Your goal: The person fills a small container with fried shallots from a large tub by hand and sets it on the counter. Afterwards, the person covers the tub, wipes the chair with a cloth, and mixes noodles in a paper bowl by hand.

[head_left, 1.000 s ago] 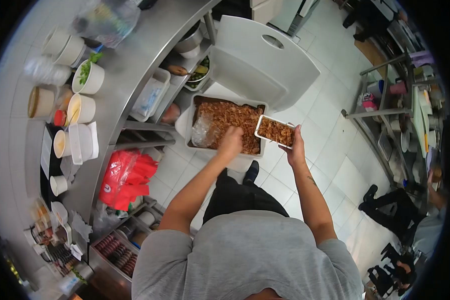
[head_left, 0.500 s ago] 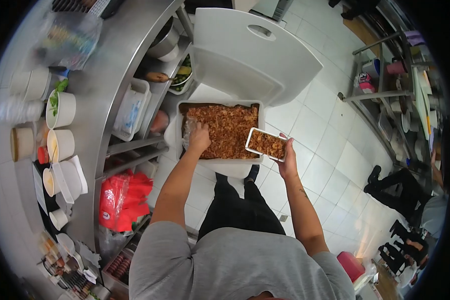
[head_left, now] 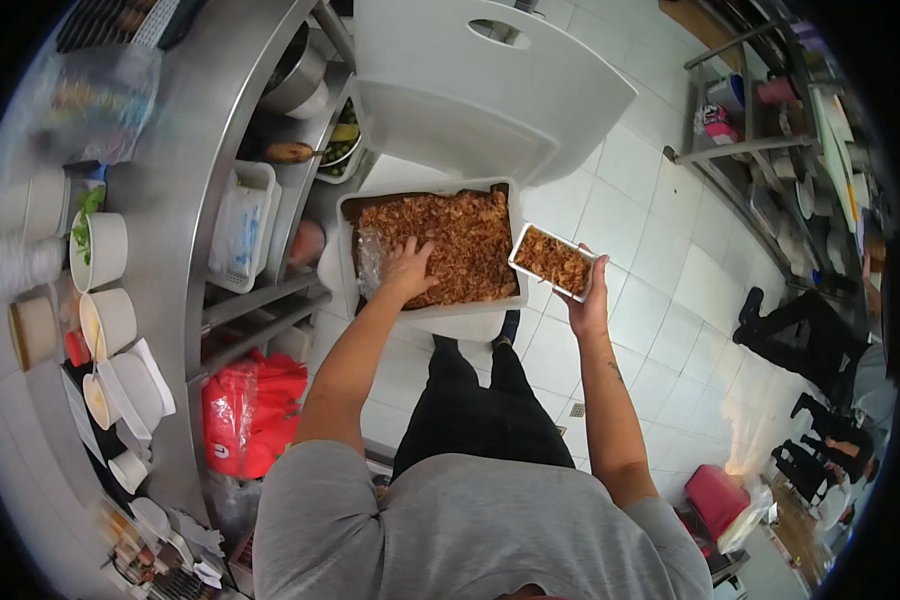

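A large white tub (head_left: 518, 240) full of brown, crispy-looking flakes (head_left: 460, 240) rests on a white plastic chair (head_left: 490, 90). My left hand (head_left: 408, 272) lies on the flakes with its fingers spread, beside a crumpled clear plastic bag (head_left: 370, 262) at the tub's left wall. In my right hand (head_left: 590, 302) is a small white rectangular container (head_left: 518, 258), filled with the same kind of flakes. I grip it by its right end, slightly tilted, just off the tub's right side.
A steel counter (head_left: 185, 150) runs along the left, holding white bowls (head_left: 100, 250). Its lower shelves carry a white basket (head_left: 242, 225) and a red plastic package (head_left: 255, 410). On the right stands a metal rack (head_left: 750, 145). Another person's legs (head_left: 800, 335) show at the far right.
My left hand has shifted right from near the bag, its fingers now more spread over the flakes. The small container in my right hand has moved right, away from the tub.
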Action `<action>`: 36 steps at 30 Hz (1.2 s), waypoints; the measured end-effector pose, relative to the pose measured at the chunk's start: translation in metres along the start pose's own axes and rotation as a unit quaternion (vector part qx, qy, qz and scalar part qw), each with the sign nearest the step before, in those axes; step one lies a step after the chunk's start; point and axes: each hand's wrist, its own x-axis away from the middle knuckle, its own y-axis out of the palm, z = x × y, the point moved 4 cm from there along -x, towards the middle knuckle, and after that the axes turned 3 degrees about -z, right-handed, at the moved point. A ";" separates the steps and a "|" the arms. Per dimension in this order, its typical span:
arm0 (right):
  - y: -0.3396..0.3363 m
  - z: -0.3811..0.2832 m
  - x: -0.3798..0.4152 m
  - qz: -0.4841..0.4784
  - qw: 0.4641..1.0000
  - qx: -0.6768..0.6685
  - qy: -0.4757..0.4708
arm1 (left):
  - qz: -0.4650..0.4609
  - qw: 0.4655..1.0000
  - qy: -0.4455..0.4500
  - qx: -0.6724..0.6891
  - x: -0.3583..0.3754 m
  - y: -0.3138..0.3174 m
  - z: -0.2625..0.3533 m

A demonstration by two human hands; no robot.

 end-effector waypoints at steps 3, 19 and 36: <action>-0.001 -0.001 0.002 0.023 0.999 -0.022 -0.017 | -0.020 1.000 -0.003 0.009 0.002 0.011 -0.005; 0.009 0.022 -0.015 -0.039 0.999 0.011 0.013 | 0.063 0.856 -0.003 0.512 -0.013 -0.012 0.004; 0.074 0.040 -0.044 -0.159 0.985 -0.006 0.066 | 0.237 0.895 0.288 0.246 0.047 -0.095 0.089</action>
